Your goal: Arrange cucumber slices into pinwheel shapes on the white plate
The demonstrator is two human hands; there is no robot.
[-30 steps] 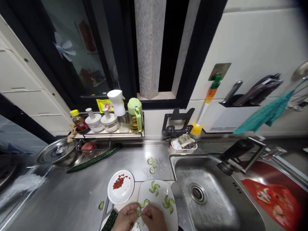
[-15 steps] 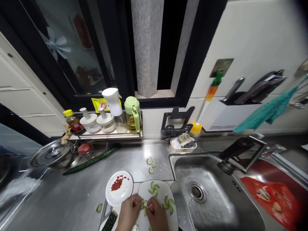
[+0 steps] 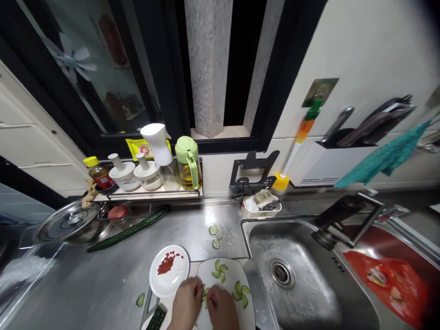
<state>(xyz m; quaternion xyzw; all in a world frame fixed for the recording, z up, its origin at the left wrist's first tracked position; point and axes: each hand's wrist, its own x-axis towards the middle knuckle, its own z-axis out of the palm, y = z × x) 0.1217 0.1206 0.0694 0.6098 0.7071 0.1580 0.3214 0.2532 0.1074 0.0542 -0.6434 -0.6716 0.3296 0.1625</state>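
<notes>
A white square plate (image 3: 223, 316) bears thin green cucumber slices fanned into pinwheels, one cluster (image 3: 219, 270) at its far side and another (image 3: 241, 293) at its right. Over the plate's left side, my left hand (image 3: 185, 302) is closed in a pinch at a cucumber slice (image 3: 204, 293). My right hand (image 3: 222, 306) faces it, fingertips pressed together beside the same slices; what they pinch is hidden. Left of the plate lies a round white dish (image 3: 169, 285) with small red dried berries (image 3: 166, 264). A cut piece of cucumber (image 3: 157, 317) lies near my left wrist.
Round cucumber slices (image 3: 216, 236) lie on the steel counter behind the plate, and a single slice (image 3: 140, 299) at the left. A whole cucumber (image 3: 130, 231) rests before the seasoning rack (image 3: 156, 195). The sink (image 3: 299, 275) is at the right, a lidded pot (image 3: 74, 224) at far left.
My right hand has shifted slightly left, closer to my left hand, and its fingertips now cover more of the slices. The camera view has turned slightly.
</notes>
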